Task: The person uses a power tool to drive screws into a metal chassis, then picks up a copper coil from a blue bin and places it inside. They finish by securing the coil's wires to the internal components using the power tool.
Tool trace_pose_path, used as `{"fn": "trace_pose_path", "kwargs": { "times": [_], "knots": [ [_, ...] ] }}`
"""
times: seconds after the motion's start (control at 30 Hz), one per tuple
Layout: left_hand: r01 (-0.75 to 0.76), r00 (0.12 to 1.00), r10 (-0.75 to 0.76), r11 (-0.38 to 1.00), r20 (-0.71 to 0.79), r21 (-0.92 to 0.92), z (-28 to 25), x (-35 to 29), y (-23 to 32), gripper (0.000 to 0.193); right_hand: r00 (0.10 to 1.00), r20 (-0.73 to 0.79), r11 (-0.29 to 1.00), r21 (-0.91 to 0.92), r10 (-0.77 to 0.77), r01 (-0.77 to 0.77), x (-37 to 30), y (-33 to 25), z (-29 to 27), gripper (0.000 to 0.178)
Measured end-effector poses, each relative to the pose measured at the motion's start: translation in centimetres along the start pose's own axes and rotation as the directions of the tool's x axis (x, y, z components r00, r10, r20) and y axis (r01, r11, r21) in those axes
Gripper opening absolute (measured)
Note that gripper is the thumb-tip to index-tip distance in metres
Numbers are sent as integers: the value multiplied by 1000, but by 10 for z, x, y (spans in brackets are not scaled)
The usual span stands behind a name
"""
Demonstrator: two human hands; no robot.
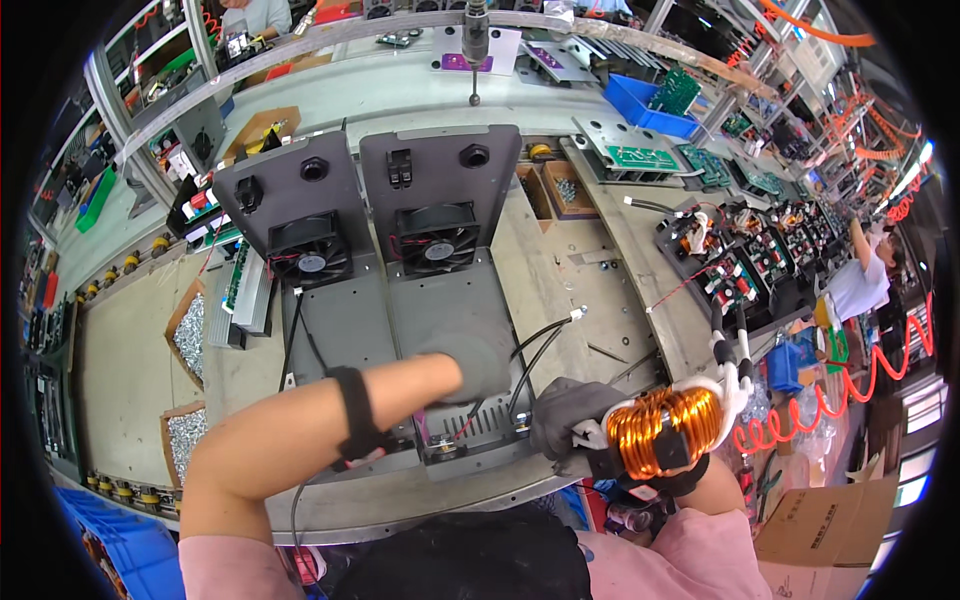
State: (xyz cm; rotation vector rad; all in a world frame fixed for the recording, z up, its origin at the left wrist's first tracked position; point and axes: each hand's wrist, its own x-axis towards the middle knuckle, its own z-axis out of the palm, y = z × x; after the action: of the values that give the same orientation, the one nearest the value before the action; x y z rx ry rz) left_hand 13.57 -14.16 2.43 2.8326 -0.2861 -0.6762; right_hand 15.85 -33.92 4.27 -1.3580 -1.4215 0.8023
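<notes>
My left hand (pixel 468 362), in a grey glove and smeared by motion, is over the base plate of the right-hand grey metal chassis (pixel 450 300); its fingers cannot be made out. My right hand (pixel 578 418), also in a grey glove, is closed on a copper-wound coil (pixel 662 432) with thick white sleeved leads (pixel 735 375). The coil covers my right wrist in part. Below my left hand, the chassis has a slotted vent (pixel 490 418). Black cables (pixel 540 345) with a white connector run up beside it. Each chassis has an upright panel with a black fan (pixel 436 240).
A second chassis (pixel 345 320) stands alongside on the left. Cardboard trays of screws (pixel 187 335) lie further left. A screwdriver (pixel 475 50) hangs overhead. At right are assembled circuit units (pixel 770 250), a blue bin (pixel 650 105) and a red coiled hose (pixel 830 405). Another person (pixel 865 275) works there.
</notes>
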Motion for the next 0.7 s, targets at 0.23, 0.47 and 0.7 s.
{"fn": "trace_pose_path", "kwargs": {
  "times": [0.23,0.47,0.7],
  "knots": [
    [154,987,-162,944,-3,-292,11,22,15,36,999,-28,997,-74,21,-23,1,-4,3,30],
    [31,977,-214,226,-18,-974,-47,-72,1,18,953,-259,988,64,155,-143,-10,-2,-4,19],
    [-677,735,559,566,-384,-471,21,-169,-22,21,703,-355,742,-37,617,-670,8,-2,-11,11]
  ]
}}
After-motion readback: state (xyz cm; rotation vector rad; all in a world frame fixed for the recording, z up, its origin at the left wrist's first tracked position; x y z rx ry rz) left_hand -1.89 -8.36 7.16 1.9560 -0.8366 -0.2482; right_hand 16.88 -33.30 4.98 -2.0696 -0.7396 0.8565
